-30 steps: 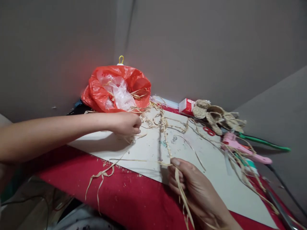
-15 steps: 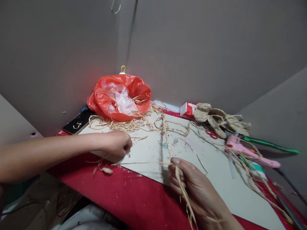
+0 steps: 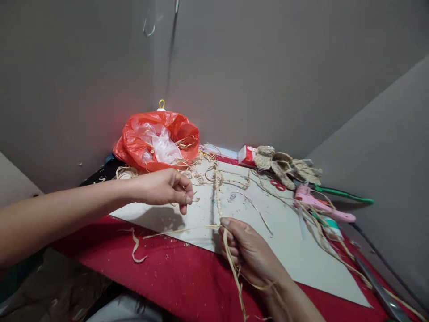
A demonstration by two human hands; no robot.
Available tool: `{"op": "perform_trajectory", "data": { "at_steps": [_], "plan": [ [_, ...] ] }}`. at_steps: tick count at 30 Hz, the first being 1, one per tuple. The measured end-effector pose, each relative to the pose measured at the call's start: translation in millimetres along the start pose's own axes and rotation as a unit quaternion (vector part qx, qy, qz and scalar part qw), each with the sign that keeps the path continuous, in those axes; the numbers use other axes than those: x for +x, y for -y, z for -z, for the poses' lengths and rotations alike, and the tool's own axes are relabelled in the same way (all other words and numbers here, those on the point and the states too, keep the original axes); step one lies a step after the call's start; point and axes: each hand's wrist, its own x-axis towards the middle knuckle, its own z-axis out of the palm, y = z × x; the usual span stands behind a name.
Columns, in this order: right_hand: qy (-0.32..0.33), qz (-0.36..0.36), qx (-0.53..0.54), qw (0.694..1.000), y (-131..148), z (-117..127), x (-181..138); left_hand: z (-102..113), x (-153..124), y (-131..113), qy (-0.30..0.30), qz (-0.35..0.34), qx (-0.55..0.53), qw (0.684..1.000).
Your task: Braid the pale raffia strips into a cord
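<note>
My right hand (image 3: 250,250) is closed, thumb and fingers pinching the lower end of a thin raffia braid (image 3: 217,197). That braid runs up across the white board. From the pinch, one loose raffia strand (image 3: 181,230) stretches left, and longer strands (image 3: 231,261) hang over the hand toward the front. My left hand (image 3: 167,188) is raised above the board, left of the braid and apart from it. Its fingers are curled with the thumb against them; whatever they hold, if anything, cannot be made out. A short curled raffia scrap (image 3: 136,248) lies on the red cloth.
A red plastic bag (image 3: 129,141) with raffia stands at the back. On the right are woven pieces (image 3: 283,165), red-handled scissors (image 3: 278,185), a pink glue gun (image 3: 326,208) and long cords. The white board (image 3: 301,268) lies on a red cloth (image 3: 161,273).
My left hand has lifted off the board and its fingers have loosened from a fist. My right hand keeps its pinch on the braid. The whole view has shifted somewhat.
</note>
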Motion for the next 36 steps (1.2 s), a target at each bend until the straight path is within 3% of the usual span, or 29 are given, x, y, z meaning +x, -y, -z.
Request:
{"op": "perform_trajectory", "data": {
  "at_steps": [5, 11, 16, 19, 22, 26, 30, 33, 36],
  "plan": [
    [0.009, 0.008, 0.006, 1.0, -0.6, 0.0, 0.4, -30.0, -0.9, -16.4, 0.013, -0.013, 0.048, 0.999],
    [0.028, 0.022, 0.021, 0.999, -2.2, 3.0, 2.9, -56.8, 16.5, -1.0, 0.002, 0.043, -0.022, 0.999],
    [0.032, 0.02, 0.018, 0.999, -0.8, 1.5, 2.4, -66.7, 30.6, 4.8, 0.004, 0.099, -0.182, 0.978],
    [0.022, 0.016, 0.017, 0.999, -0.2, 1.5, 2.0, -70.1, 33.8, 4.3, -0.003, 0.122, -0.215, 0.969],
    [0.018, 0.007, 0.014, 1.0, -0.1, 2.9, 2.0, -71.9, 35.7, 7.0, -0.023, 0.096, -0.226, 0.969],
    [0.025, 0.002, 0.011, 1.0, 0.5, 4.2, 1.7, -74.2, 37.5, 13.6, 0.019, 0.067, -0.257, 0.964],
    [0.028, 0.002, 0.003, 1.0, 0.4, 4.2, 2.4, -75.5, 35.9, 15.8, 0.033, 0.041, -0.199, 0.979],
    [0.02, 0.006, -0.003, 1.0, -1.1, 4.3, 3.7, -74.6, 31.6, 13.9, 0.02, 0.003, -0.065, 0.998],
    [0.006, 0.012, -0.004, 1.0, -3.1, 4.8, 4.6, -74.1, 26.8, 11.8, -0.012, -0.045, 0.068, 0.997]
  ]
}}
